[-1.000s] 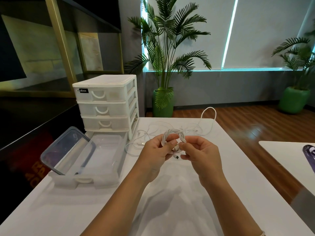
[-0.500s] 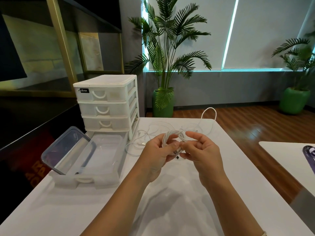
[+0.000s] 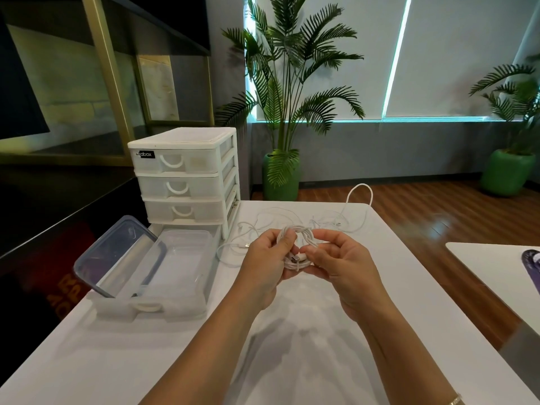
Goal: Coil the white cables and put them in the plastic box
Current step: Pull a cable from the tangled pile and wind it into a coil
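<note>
White table: both hands' fingers hide much of coiled cable.

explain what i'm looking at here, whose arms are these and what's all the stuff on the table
There is no machine here: these are a person's own two arms, filmed by a camera worn on their head that looks down at the white table. The left hand and right hand together hold a coiled white cable above the table. More loose white cables lie behind the hands. To the left stands a white three-drawer organizer, and in front of it an open clear plastic box with its lid leaning against it.
</note>
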